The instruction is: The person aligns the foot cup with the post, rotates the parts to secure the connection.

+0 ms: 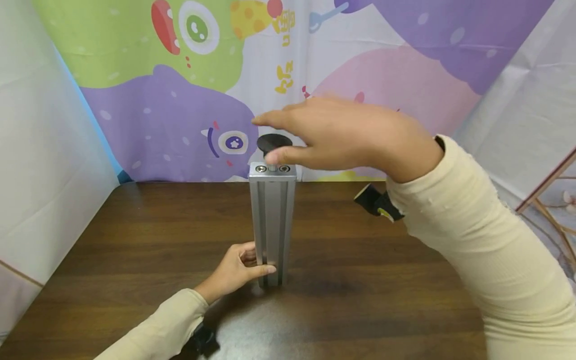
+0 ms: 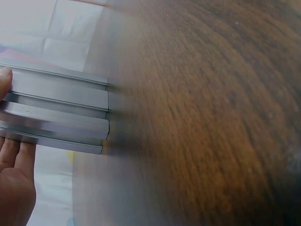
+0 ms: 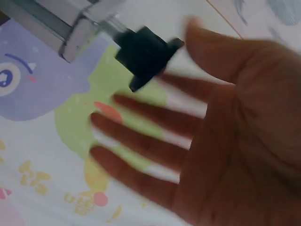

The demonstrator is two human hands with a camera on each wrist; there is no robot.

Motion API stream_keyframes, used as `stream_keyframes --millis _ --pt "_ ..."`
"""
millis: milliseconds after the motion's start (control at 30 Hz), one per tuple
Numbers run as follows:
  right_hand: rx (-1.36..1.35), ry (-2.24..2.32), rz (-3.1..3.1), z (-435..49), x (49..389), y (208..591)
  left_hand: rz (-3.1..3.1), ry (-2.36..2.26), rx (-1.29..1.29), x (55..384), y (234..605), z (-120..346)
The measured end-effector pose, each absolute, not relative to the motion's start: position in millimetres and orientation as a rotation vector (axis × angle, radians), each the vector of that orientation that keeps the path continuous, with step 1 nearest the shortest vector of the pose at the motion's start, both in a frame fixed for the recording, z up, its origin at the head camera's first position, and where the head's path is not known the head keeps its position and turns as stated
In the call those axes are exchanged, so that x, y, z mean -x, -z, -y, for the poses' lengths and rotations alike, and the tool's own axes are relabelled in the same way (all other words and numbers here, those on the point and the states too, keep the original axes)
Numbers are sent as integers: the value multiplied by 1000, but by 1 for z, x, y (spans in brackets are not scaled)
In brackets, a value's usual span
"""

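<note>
A silver aluminium profile (image 1: pixel 273 220) stands upright on the table in the head view. On its end plate, between two screws, a black knob (image 1: pixel 272 141) sits on a short metal stem. My left hand (image 1: pixel 234 270) grips the profile low down, thumb on the near face; the left wrist view shows its fingers (image 2: pixel 23 162) on the other side of the grooved metal (image 2: pixel 61 96). Up at the knob, my right hand (image 1: pixel 346 132) is held with fingers stretched and spread. In the right wrist view the knob (image 3: pixel 146 54) lies near the thumb, and contact is hard to tell.
The brown wooden table (image 1: pixel 135 235) carries the profile, whose lower end meets its surface. A printed cartoon curtain (image 1: pixel 171 115) hangs behind it, with white cloth (image 1: pixel 45 150) at the left side. Dark camera mounts (image 1: pixel 378 202) are worn on both wrists.
</note>
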State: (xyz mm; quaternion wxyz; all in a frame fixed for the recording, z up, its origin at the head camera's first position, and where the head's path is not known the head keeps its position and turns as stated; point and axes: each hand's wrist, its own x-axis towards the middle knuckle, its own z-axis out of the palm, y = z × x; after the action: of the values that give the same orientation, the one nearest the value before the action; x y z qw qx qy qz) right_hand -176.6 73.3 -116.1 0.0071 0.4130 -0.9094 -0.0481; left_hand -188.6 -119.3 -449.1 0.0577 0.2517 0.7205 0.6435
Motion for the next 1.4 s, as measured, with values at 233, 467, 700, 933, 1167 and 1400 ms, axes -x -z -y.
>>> stream_keyframes --millis 233,467,700,933,1167,1400 --pt "-1670 136 2651 -82 187 115 -2179 -1953 -766 189 448 119" --pt "-1562 127 2684 -77 185 114 -2187 -1940 -750 188 447 119" --pt "-1282 146 2652 -65 180 123 -2199 -1947 -742 188 447 120" --pt "-893 235 2516 -52 175 137 -2170 -1959 -768 188 449 119" --pt "-848 220 2485 -52 175 138 -2163 -1968 -762 188 447 118" --pt "-835 165 2587 -55 173 137 -2160 -1971 -765 187 448 118"
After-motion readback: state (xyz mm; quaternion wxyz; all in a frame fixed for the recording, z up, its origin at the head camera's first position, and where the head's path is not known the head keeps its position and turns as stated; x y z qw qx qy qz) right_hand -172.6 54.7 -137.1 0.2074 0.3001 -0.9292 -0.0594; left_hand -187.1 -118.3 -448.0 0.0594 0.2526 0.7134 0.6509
